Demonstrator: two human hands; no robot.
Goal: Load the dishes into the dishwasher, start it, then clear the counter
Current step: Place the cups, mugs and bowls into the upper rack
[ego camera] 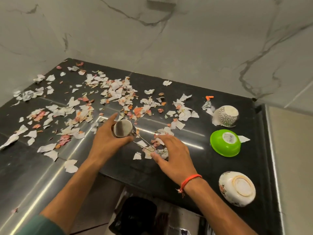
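Left hand point(108, 133) grips steel cup point(122, 128); right hand point(171, 151) spread flat

Three bowls point(226, 143) right of scraps point(115, 92) on counter point(194, 99).

counter point(152, 170): dark glossy stone | cup point(122, 128): shiny metal | green bowl point(225, 143): glossy plastic | scraps point(115, 89): torn matt paper

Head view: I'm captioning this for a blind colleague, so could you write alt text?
A person's left hand grips an upturned steel cup with a wire handle on a dark counter strewn with torn paper scraps, while the right hand reaches over scraps beside it. Three upturned bowls, patterned, green and floral, line the right edge.
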